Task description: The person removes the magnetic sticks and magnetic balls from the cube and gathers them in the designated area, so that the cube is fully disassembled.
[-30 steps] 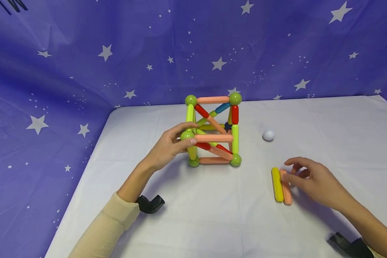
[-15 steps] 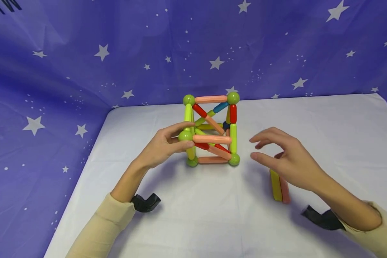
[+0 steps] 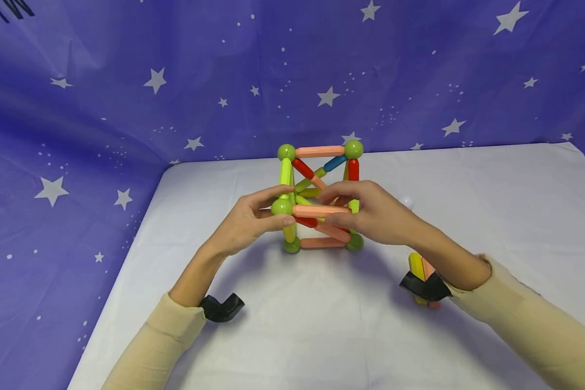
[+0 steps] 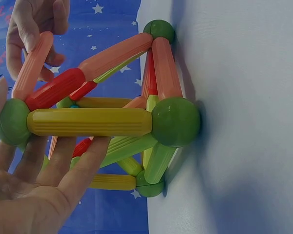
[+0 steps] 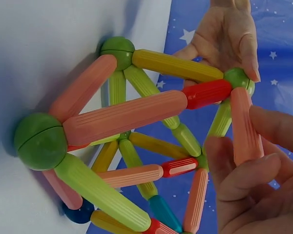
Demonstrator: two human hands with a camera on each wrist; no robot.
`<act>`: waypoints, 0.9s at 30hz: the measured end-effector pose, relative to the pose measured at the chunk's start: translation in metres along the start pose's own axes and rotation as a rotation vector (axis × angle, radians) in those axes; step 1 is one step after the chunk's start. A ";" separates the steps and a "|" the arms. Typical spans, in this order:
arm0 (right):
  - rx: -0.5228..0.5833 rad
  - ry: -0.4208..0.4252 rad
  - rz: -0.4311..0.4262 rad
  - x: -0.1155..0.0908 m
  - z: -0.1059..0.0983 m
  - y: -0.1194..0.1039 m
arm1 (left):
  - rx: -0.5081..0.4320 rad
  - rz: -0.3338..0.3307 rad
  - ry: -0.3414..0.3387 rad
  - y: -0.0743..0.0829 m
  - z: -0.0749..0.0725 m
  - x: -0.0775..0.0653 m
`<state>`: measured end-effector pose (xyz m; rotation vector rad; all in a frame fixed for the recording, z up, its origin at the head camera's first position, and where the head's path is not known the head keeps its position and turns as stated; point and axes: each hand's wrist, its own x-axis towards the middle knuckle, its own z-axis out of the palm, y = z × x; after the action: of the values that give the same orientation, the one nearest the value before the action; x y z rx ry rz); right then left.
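Note:
A cube-like frame of magnetic rods and balls stands on the white cloth, with green balls at most visible corners. My left hand holds the frame's upper front left corner, thumb and fingers around a green ball. From this ball a salmon rod reaches sideways. Its other end is pinched between the thumb and fingers of my right hand, and no ball shows at that end. A red-and-salmon diagonal runs down to the lower front right ball. My right hand hides part of the frame's right side in the head view.
On the cloth at the right lie a yellow rod and a salmon rod, partly covered by the black wrist strap. A white ball sits behind my right hand. The blue star-patterned backdrop rises behind the table.
My right hand has moved from beside the two loose rods leftward to the frame and now pinches the front salmon rod. The left hand keeps its hold at the corner.

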<state>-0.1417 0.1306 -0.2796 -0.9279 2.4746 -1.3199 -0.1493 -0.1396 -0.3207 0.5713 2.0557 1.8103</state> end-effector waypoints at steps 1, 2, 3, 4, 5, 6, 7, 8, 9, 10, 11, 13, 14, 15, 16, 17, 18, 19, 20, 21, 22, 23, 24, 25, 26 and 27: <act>0.009 -0.011 -0.011 0.001 0.001 0.000 | 0.002 0.002 0.000 0.000 0.000 0.000; 0.014 -0.021 -0.019 0.002 0.001 0.000 | 0.003 0.003 -0.001 0.000 0.000 0.000; 0.018 -0.030 -0.028 0.003 0.002 -0.001 | 0.005 0.005 -0.001 0.000 0.000 0.000; 0.018 -0.036 -0.035 0.003 0.002 -0.001 | 0.006 0.006 -0.002 0.000 0.000 0.000; 0.017 -0.040 -0.034 0.003 0.003 -0.001 | 0.009 0.007 -0.001 0.000 0.000 0.000; 0.014 -0.046 -0.033 0.003 0.003 -0.002 | 0.012 0.007 -0.002 0.000 0.000 0.000; 0.002 -0.049 -0.032 0.003 0.004 -0.002 | 0.013 0.008 -0.002 0.000 0.001 0.000; -0.011 -0.053 -0.025 0.002 0.004 -0.003 | 0.015 0.009 -0.003 0.000 0.001 0.000; -0.025 -0.058 -0.018 0.002 0.004 -0.004 | 0.013 0.010 -0.004 0.000 0.001 0.000; -0.040 -0.063 -0.012 0.001 0.004 -0.005 | 0.014 0.011 -0.004 0.000 0.001 0.000; -0.051 -0.071 -0.005 0.000 0.005 -0.006 | 0.013 0.012 -0.005 0.000 0.001 0.001; -0.079 -0.078 -0.001 -0.001 0.005 -0.007 | 0.012 0.013 -0.006 0.000 0.002 0.001; -0.102 -0.073 -0.003 -0.002 0.005 -0.006 | 0.014 0.014 -0.005 0.000 0.002 0.001; -0.117 -0.071 -0.003 -0.002 0.005 -0.005 | 0.017 0.013 -0.003 0.000 0.002 0.001; -0.124 -0.070 0.002 -0.004 0.004 -0.004 | 0.021 0.011 -0.001 0.000 0.002 0.001; -0.125 -0.067 0.009 -0.005 0.003 -0.001 | 0.025 0.009 0.000 0.001 0.002 0.001; -0.121 -0.061 0.016 -0.007 0.002 0.001 | 0.029 0.006 0.003 0.001 0.002 0.001; -0.114 -0.054 0.023 -0.010 0.001 0.004 | 0.034 0.004 0.005 0.001 0.002 0.001; -0.099 -0.049 0.029 -0.013 0.000 0.007 | 0.038 0.002 0.005 0.001 0.002 0.001; -0.075 -0.047 0.035 -0.015 -0.001 0.011 | 0.039 0.001 0.007 0.001 0.002 0.001; -0.055 -0.042 0.039 -0.018 -0.002 0.013 | 0.039 -0.001 0.007 0.001 0.002 0.001; -0.036 -0.037 0.040 -0.021 -0.003 0.016 | 0.039 -0.003 0.009 0.002 0.002 0.001; -0.020 -0.033 0.042 -0.024 -0.004 0.019 | 0.039 -0.004 0.011 0.002 0.002 0.001; -0.002 -0.034 0.052 -0.027 -0.005 0.021 | 0.039 -0.005 0.013 0.002 0.002 0.000; 0.019 -0.039 0.069 -0.030 -0.006 0.022 | 0.038 -0.005 0.014 0.002 0.002 0.000; 0.037 -0.044 0.083 -0.033 -0.008 0.024 | 0.037 -0.006 0.016 0.002 0.002 0.000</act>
<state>-0.1293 0.1660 -0.2980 -0.8269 2.4201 -1.2995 -0.1482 -0.1379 -0.3187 0.5624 2.1030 1.7827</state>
